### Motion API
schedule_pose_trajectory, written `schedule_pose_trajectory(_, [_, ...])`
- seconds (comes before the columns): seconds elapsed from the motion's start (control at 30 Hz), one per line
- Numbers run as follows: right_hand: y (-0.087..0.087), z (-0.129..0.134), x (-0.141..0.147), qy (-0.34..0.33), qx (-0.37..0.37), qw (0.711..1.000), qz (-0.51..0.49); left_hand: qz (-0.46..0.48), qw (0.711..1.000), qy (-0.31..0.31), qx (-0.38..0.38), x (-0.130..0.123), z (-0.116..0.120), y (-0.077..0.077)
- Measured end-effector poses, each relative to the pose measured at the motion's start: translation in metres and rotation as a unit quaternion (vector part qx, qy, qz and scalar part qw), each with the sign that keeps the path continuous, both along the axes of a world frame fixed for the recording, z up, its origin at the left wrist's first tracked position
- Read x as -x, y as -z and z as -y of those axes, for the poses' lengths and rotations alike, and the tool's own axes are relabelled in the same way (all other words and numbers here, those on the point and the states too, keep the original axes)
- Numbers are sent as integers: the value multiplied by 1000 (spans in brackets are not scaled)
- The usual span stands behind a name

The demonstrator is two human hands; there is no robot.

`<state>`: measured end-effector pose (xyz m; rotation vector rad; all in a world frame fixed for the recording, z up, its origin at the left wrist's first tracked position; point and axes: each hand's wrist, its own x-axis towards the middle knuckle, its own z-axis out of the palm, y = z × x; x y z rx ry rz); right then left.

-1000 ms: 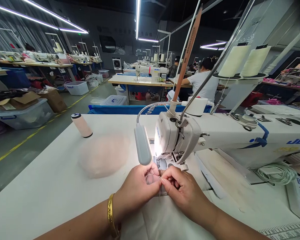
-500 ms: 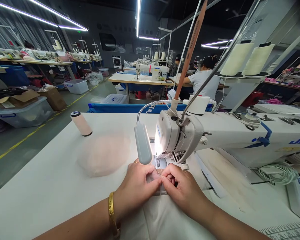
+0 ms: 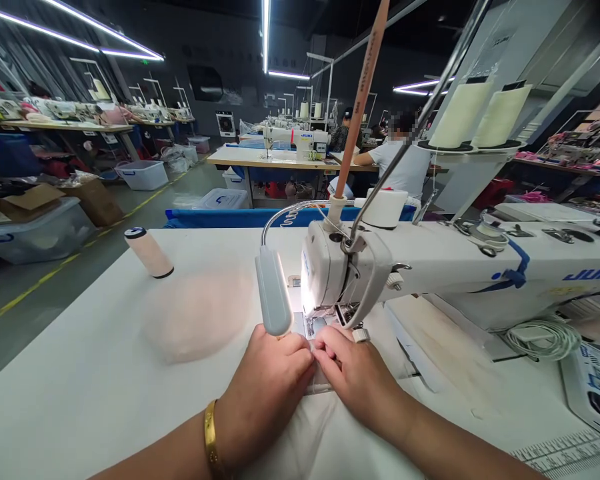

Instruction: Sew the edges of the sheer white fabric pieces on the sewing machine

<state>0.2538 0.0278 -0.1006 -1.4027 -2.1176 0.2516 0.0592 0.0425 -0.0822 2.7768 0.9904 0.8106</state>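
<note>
My left hand (image 3: 275, 373), with a gold bangle (image 3: 211, 432) at the wrist, is closed at the front of the sewing machine's needle area. Fingertips nearly touching it, my right hand (image 3: 353, 373) is closed in a pinch. Both grip pale, thin fabric (image 3: 320, 427), which runs down towards me; the fingers hide the gripped part. Just beyond the fingertips is the presser foot (image 3: 311, 327) of the white sewing machine (image 3: 330, 267). A small grey lamp (image 3: 274, 293) hangs over my left hand and lights the needle area.
On the white table (image 3: 80, 360) lie a sheer peach cloth piece (image 3: 200, 317) and a peach thread cone (image 3: 149, 253). Right of the needle are more pale pieces (image 3: 440, 340), a coiled cable (image 3: 545, 343) and a clear ruler (image 3: 570, 450). A person in white (image 3: 403, 167) sits beyond.
My left hand has rolled over, its thumb now tucked out of sight and its back facing up. The right hand keeps its pinch beside it. The view has shifted slightly.
</note>
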Motion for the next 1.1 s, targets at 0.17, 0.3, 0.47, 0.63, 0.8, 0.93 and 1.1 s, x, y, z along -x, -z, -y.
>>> schedule_pose_trajectory(0.17, [-2, 2, -7, -60, -41, 997, 31, 5, 1000, -4, 16, 4, -1, 2])
schedule_pose_trajectory(0.3, [-2, 2, -9, -63, -39, 997, 37, -5, 1000, -15, 22, 4, -1, -1])
schedule_pose_trajectory(0.47, [-1, -1, -9, -48, -22, 997, 51, -36, 998, -24, 42, 2, -5, -6])
schedule_pose_trajectory(0.63, [-2, -1, -9, -35, -29, 998, 41, -19, 999, -22, 47, 3, -9, -6])
schedule_pose_trajectory(0.8, [-2, -3, -9, -17, -55, 998, 36, -3, 999, -19, 40, 5, -11, -6])
schedule_pose_trajectory(0.93, [1, -4, -9, -13, -69, 997, 43, -15, 999, -19, 31, 4, -11, -6])
schedule_pose_trajectory(1.1, [2, -4, -10, -22, -63, 996, 67, -48, 997, -32, 45, 3, -9, -9])
